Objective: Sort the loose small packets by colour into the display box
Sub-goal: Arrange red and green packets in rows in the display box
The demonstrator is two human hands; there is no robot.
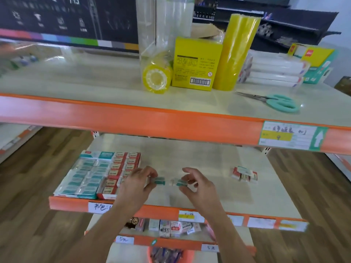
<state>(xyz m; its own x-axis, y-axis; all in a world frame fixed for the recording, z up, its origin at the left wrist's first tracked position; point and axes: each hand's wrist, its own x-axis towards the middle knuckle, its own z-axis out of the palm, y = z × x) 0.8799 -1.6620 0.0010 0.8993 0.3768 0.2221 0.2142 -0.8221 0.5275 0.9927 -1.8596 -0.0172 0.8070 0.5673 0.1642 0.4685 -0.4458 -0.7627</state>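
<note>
At mid-frame, the left hand (136, 182) pinches a teal packet (159, 180) and the right hand (197, 184) pinches another teal packet (179, 182) (both slightly blurred). The display box (62, 184) sits lower left, teal rows beside red; a small loose pile of packets (244, 174) lies at right.

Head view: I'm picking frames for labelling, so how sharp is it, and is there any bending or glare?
Head view: the hands, left and right, and the teal packets they pinch are motion-blurred; the far left edge smears; the wide lens bows the orange shelf edge; soft glare lies on the upper shelf near the scissors; the yellow box reads fairly sharp.
</note>
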